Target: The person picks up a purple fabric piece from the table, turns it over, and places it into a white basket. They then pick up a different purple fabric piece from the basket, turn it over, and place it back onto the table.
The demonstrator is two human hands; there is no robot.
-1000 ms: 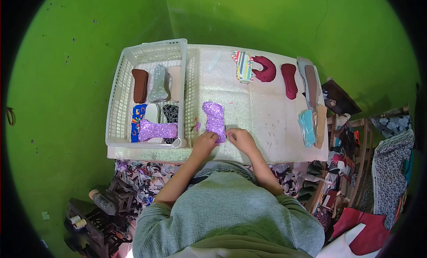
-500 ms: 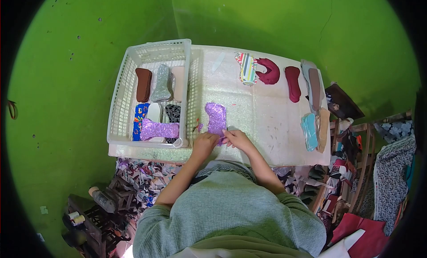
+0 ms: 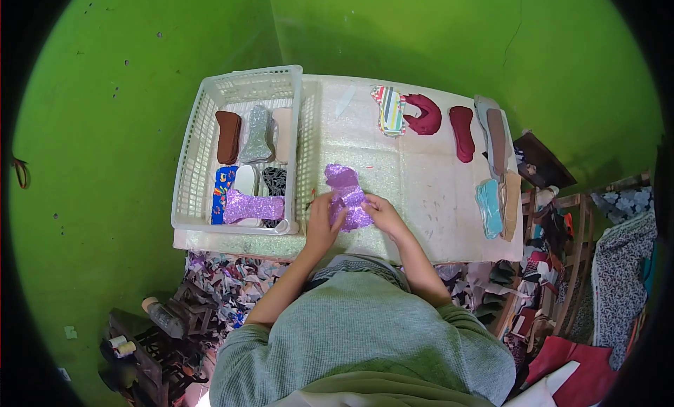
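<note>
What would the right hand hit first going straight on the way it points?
The right hand would meet the purple glittery flat piece at its fingertips; past that, probably the left hand, though depth is unclear.

A workshop, judging by cut shapes (stacked) and fabric scraps (image 3: 235,288) heaped below.

Basket (image 3: 293,151) on table (image 3: 421,231), left

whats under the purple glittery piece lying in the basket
A blue patterned piece, a white piece and a black patterned piece stick out; whatever the purple piece covers is hidden.
</note>
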